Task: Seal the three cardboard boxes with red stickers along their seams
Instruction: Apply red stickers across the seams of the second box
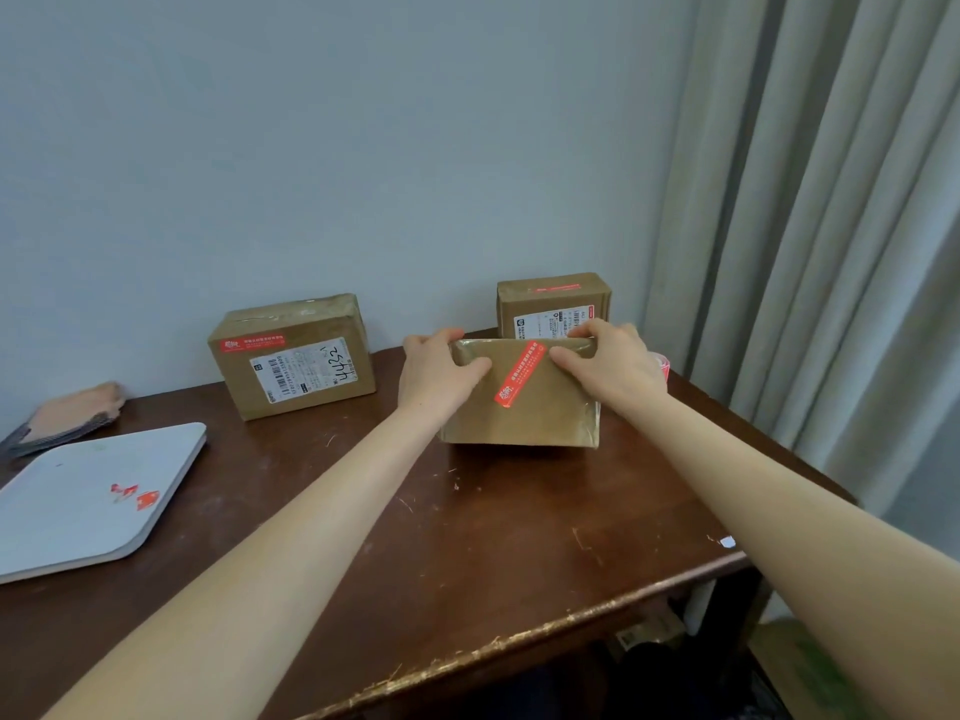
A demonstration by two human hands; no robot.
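Head view: left hand [436, 374] and right hand [615, 368] clasp the box [519, 420] between curled fingers [470, 367].

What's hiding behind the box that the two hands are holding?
Another cardboard box stands behind the held box, with a red sticker on its top and a white label on its front. The held box and the right hand cover its lower part.
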